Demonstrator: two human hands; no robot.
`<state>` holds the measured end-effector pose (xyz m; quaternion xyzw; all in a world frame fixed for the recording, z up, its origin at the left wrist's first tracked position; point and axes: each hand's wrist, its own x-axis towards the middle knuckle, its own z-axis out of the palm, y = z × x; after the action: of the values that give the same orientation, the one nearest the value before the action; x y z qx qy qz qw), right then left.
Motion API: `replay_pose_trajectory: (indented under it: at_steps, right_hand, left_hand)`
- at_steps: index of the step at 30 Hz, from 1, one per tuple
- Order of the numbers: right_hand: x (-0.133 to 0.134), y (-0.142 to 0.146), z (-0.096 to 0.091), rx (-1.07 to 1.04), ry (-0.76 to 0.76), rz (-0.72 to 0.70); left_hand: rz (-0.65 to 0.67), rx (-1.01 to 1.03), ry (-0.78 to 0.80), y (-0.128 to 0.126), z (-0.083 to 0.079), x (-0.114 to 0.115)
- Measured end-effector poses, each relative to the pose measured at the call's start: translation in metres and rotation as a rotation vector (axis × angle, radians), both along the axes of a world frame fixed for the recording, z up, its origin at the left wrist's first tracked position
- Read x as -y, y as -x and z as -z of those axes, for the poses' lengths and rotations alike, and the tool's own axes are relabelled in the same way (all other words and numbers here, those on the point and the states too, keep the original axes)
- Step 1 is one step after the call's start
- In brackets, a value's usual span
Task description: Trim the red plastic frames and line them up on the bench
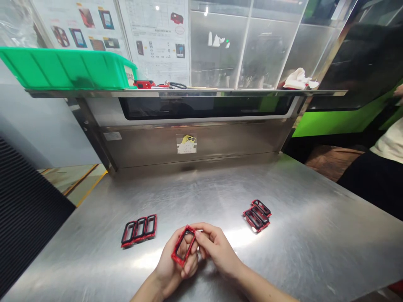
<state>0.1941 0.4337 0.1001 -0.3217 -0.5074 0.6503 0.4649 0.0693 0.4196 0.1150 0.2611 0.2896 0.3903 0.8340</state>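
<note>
A red rectangular frame with a dark inner edge is held tilted above the metal table. My left hand is closed around its left side and underside, with fingers showing through the opening. The thumb and fingers of my right hand grip its upper right edge. To the left lie several red-and-black frames side by side in a short row. A second group of similar frames rests to the right, closely packed at a slant.
The steel table ends at a back panel carrying a small sticker. Above it, a shelf holds a green bin, a red part and a white crumpled cloth. Another person is at the right.
</note>
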Motion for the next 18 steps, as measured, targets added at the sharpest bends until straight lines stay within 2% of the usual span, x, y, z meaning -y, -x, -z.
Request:
replay_pose_trajectory:
  at_steps: [5, 8, 11, 13, 15, 16, 18]
  right_hand:
    - [0.001, -0.003, -0.007, 0.067, -0.053, 0.052]
    - [0.002, -0.005, -0.010, 0.117, -0.063, 0.160]
    - [0.003, -0.006, -0.011, 0.131, -0.061, 0.241]
    - [0.003, -0.006, -0.010, 0.135, -0.068, 0.249]
    - [0.002, -0.005, -0.008, 0.145, -0.068, 0.238]
    - [0.002, -0.005, -0.007, 0.153, -0.065, 0.231]
    - [0.001, -0.005, -0.005, 0.167, -0.055, 0.222]
  left_hand:
    - [-0.037, -0.087, -0.018, 0.000, -0.004, 0.000]
    - [-0.210, -0.313, -0.119, 0.009, -0.013, -0.007]
    - [-0.451, -0.764, -0.394, 0.032, -0.030, -0.019]
    - [-0.630, -1.246, -0.509, 0.055, -0.044, -0.025]
    - [-0.676, -1.808, -0.409, 0.080, -0.059, -0.029]
    - [-0.620, -1.985, -0.300, 0.093, -0.065, -0.030]
    - [-0.463, -2.116, -0.087, 0.115, -0.073, -0.031]
